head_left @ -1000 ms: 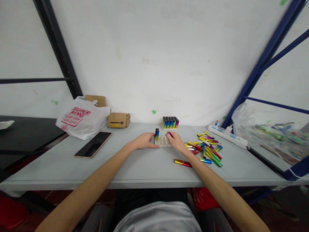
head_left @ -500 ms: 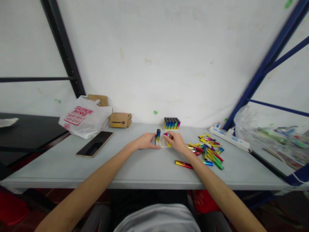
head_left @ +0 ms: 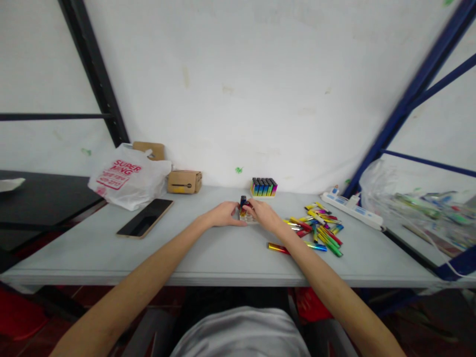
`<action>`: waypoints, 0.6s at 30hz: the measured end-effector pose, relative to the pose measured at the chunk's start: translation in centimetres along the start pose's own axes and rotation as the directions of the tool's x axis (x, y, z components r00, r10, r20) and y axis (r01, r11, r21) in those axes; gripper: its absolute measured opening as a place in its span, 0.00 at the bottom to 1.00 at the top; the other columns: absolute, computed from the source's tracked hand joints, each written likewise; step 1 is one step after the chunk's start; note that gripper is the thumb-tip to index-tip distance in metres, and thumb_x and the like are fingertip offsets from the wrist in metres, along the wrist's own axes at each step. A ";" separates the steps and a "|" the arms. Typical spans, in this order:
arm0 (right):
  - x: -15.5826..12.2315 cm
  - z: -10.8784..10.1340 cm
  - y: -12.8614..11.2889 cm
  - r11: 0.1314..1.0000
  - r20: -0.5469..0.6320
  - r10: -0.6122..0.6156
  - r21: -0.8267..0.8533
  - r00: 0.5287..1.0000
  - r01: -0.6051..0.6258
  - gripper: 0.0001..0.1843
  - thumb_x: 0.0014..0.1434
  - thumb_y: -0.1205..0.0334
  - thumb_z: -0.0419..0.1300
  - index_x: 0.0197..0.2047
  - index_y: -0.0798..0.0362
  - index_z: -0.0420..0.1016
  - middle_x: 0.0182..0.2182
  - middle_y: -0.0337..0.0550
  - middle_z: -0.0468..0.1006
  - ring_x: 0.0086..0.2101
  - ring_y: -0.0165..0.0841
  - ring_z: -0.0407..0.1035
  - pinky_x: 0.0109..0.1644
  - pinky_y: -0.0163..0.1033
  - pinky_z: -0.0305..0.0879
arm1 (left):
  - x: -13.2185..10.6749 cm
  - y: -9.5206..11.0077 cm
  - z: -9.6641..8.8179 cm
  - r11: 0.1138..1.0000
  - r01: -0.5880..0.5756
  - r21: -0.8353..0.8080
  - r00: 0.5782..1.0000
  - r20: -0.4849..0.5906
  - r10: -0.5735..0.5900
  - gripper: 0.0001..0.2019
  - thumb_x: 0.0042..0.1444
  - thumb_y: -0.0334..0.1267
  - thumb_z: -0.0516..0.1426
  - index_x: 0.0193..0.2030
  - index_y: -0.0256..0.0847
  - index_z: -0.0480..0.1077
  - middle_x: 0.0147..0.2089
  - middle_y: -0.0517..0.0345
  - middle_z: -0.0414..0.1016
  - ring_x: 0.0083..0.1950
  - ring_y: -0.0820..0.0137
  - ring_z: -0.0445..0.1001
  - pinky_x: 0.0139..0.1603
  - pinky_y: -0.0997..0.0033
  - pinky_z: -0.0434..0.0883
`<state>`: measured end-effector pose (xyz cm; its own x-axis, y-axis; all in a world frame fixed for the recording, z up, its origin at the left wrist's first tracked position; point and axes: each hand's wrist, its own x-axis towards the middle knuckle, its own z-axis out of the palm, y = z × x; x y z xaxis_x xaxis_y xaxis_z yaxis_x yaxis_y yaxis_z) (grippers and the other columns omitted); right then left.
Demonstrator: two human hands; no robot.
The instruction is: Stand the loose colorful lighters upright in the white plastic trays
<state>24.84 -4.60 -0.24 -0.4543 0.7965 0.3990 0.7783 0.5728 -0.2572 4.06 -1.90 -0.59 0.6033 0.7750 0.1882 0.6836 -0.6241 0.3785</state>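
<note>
My left hand grips the left edge of a small white tray with round holes, thumb at the front and fingers behind. A dark-topped, colourful lighter stands upright in the tray's back left part. My right hand is over the tray, fingers pinched on another lighter right beside the standing one. That lighter is mostly covered by the fingers, and the hand hides the tray's right side. Loose lighters in several colours lie in a pile to the right, some partly behind my right forearm.
A full tray of upright lighters stands near the wall. On the left are a phone, a white plastic bag and a cardboard box. A power strip and a clear bag are at the right.
My right hand has moved left across the tray, bringing its lighter next to the standing one. My left hand stays at the tray's edge. The view has shifted slightly.
</note>
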 end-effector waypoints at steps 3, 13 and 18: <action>0.4 0.1 -0.7 0.982 -0.043 0.031 -0.186 0.999 -0.039 0.17 0.70 0.50 0.52 0.46 0.55 0.72 0.38 0.56 0.81 0.36 0.41 0.74 0.42 0.41 0.59 | 0.1 -0.1 0.1 1.000 -0.017 0.017 1.000 -0.010 0.017 0.33 0.43 0.70 0.60 0.41 0.39 0.70 0.33 0.57 0.71 0.31 0.66 0.68 0.30 0.70 0.59; -5.2 -6.5 0.7 0.994 0.112 -0.020 0.104 0.994 0.008 0.20 0.69 0.46 0.52 0.44 0.52 0.77 0.31 0.45 0.79 0.31 0.36 0.71 0.39 0.38 0.62 | 0.2 -0.3 0.1 0.999 -0.018 0.047 1.000 0.007 0.018 0.34 0.45 0.70 0.58 0.42 0.38 0.71 0.33 0.56 0.72 0.30 0.65 0.69 0.30 0.70 0.60; -12.2 -9.0 1.2 0.999 0.246 -0.046 0.022 0.968 0.042 0.13 0.60 0.51 0.64 0.45 0.47 0.79 0.41 0.47 0.79 0.44 0.42 0.72 0.50 0.44 0.65 | 0.3 -0.3 0.1 0.999 -0.012 0.043 1.000 0.017 0.011 0.36 0.44 0.71 0.58 0.44 0.38 0.71 0.34 0.54 0.74 0.32 0.63 0.70 0.30 0.69 0.60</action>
<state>35.21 -15.36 2.53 -0.5826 0.7922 0.1816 0.7487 0.6101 -0.2594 4.11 -1.45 -0.73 0.6179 0.7661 0.1768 0.6934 -0.6369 0.3369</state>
